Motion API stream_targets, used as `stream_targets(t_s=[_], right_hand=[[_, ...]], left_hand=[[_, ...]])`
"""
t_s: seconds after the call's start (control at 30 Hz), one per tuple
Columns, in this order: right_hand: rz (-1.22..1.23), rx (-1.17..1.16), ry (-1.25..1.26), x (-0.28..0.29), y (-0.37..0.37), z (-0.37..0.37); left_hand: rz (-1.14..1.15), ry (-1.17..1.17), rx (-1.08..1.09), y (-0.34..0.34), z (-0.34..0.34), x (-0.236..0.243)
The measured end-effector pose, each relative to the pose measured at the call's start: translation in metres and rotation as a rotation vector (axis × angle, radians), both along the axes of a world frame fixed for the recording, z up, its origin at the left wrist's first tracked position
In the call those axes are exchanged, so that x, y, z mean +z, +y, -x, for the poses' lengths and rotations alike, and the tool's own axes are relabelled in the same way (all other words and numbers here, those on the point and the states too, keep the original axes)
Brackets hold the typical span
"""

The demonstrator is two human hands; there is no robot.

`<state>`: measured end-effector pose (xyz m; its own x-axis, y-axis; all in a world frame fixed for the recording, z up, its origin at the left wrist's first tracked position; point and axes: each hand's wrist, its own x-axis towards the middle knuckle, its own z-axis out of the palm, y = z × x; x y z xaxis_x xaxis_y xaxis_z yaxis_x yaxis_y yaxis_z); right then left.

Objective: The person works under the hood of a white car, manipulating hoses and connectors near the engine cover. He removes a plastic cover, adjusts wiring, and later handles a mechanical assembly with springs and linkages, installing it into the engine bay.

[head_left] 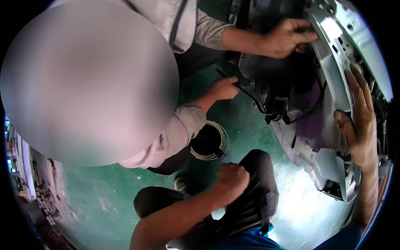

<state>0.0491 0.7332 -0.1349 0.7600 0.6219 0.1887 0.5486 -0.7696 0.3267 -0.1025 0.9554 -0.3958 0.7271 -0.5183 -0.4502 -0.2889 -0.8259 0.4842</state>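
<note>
My left hand (233, 181) is closed in a fist above my knees, near the rim of an open round can (207, 139) with a dark inside. A small dark piece (221, 154) juts over the can's rim toward this hand; I cannot tell whether the fist holds it. My right hand (361, 121) lies with stretched, spread fingers against a pale grey metal beam (335, 81) on a vehicle's opened body. Near the beam's upper end is a co-worker's hand (287, 39), slightly blurred. The co-worker's other hand (225, 88) grips a thin black rod or cable (250, 96).
A dark connector-like block (276, 106) with cables sits beside the vehicle body. Below the beam is a pale bracket-like part (329, 168). The co-worker crouches opposite on the green floor (96, 196). Several long parts (48, 187) lie at the far left.
</note>
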Motion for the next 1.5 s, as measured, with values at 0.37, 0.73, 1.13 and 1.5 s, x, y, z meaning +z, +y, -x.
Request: stream_targets(t_s=[0.37, 0.73, 1.13, 1.5], right_hand=[[-0.013, -0.11, -0.067, -0.008, 0.0, 0.007], [-0.438, 0.063, 0.748, -0.142, 0.088, 0.117], [-0.845, -0.177, 0.626, -0.341, 0.122, 0.117], [-1.974, -0.578, 0.909, -0.294, 0.044, 0.081]], left_hand=[[-0.214, -0.21, 0.475, 0.054, -0.02, -0.142], [0.115, -0.094, 0.497, 0.078, -0.018, -0.182], [0.19, -0.285, 0.628, 0.082, -0.023, -0.176], [-0.105, -0.191, 0.52, 0.099, -0.029, -0.157]])
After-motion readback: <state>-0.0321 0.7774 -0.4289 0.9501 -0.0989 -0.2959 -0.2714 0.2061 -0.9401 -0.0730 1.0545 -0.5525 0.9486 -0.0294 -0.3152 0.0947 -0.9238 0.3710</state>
